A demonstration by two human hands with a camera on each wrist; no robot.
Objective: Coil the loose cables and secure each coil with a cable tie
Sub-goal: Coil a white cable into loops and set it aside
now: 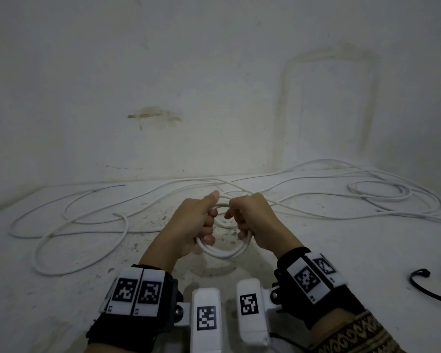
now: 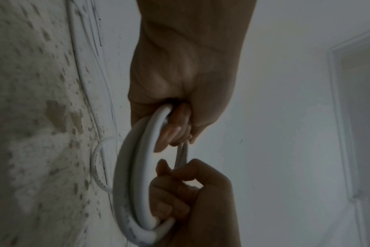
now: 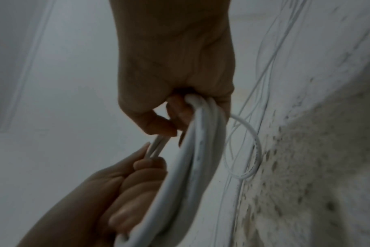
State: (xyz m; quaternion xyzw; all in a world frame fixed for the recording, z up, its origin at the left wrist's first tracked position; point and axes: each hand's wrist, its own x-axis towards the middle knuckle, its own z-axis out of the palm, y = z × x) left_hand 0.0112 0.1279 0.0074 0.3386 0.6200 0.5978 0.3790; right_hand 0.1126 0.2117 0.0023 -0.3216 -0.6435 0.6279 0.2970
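Where both hands [image 1: 224, 220] grip coil [image 1: 223, 252], mid-surface.

— Where does the head view look from?
— From above and behind, forward and down over the tabletop [image 1: 341, 250] to the wall at its far edge.
— And the wrist views?
— Each looks very close along its own forearm. All three share the white coil [image 1: 223, 252] between both hands.

Dim room: stained white wall [image 1: 214, 85] above a speckled white surface [image 1: 61, 301].
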